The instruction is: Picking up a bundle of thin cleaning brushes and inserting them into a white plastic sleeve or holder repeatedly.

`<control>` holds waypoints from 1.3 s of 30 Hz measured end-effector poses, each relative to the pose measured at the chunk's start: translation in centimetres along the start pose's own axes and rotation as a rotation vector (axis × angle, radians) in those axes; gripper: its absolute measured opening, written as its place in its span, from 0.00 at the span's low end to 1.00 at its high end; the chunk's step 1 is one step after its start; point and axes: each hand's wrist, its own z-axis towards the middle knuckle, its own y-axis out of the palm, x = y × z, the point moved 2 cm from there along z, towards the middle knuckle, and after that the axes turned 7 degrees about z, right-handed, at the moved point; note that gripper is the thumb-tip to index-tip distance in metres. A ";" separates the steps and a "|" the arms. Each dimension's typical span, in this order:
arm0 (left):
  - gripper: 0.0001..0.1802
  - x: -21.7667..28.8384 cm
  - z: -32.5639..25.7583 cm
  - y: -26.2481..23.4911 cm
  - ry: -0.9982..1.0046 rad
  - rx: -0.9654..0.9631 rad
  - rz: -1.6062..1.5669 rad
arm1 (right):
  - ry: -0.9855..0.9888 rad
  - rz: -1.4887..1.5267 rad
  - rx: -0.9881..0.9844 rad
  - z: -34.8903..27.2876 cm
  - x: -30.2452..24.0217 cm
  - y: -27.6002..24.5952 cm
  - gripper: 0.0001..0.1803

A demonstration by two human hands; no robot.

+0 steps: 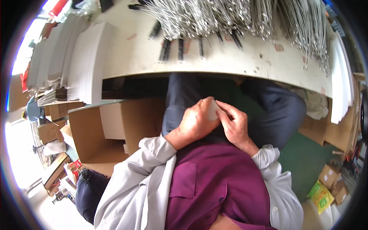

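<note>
The person is holding 1 small white card point(213, 110) over the lap, below the table point(153, 57) edge. The left hand point(197, 122) is cupping it from the left; the right hand point(234, 122) is pinching its right edge, both equally near.

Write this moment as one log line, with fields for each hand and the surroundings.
left hand: holds small white piece | right hand: pinches same piece | place: over lap, below white table | nearby: open cardboard box
</note>
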 end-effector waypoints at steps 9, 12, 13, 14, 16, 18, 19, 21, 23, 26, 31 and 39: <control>0.34 -0.1 -1.5 -9.7 -0.134 -0.142 0.255 | -0.202 -0.124 0.036 4.2 -4.1 -2.4 0.12; 0.32 -1.7 1.2 -14.7 -0.239 0.088 0.419 | -0.537 -0.394 0.130 6.1 -6.7 -3.3 0.07; 0.31 -2.6 2.7 -16.4 -0.263 0.138 0.474 | -0.606 -0.473 0.163 6.7 -7.1 -4.0 0.06; 0.31 -4.4 4.1 -17.8 -0.256 0.221 0.523 | -0.608 -0.506 0.171 7.5 -7.4 -4.4 0.06; 0.33 -8.4 7.1 -20.5 -0.260 0.330 0.646 | -0.590 -0.511 0.193 9.1 -7.0 -5.4 0.05; 0.35 -11.3 10.8 -23.0 -0.384 0.296 0.736 | -0.518 -0.505 0.204 10.3 -6.6 -5.9 0.04; 0.37 -12.1 12.8 -23.6 -0.491 0.235 0.753 | -0.524 -0.512 0.208 10.5 -6.3 -6.2 0.04; 0.39 -11.8 14.8 -24.8 -0.527 0.218 0.810 | -0.539 -0.490 0.235 11.0 -5.8 -6.3 0.04; 0.41 -10.1 16.3 -25.0 -0.548 0.192 0.860 | -0.550 -0.517 0.256 11.1 -5.5 -6.3 0.03; 0.26 -5.2 17.4 -23.8 -0.024 0.446 0.749 | -0.616 -0.517 0.273 10.9 -5.4 -5.9 0.03; 0.15 2.6 21.1 -18.3 0.185 0.252 0.320 | -0.547 -0.541 0.271 10.8 -5.2 -6.3 0.04; 0.08 3.3 24.4 -15.8 0.286 0.168 0.388 | -0.562 -0.511 0.233 10.6 -5.4 -6.1 0.05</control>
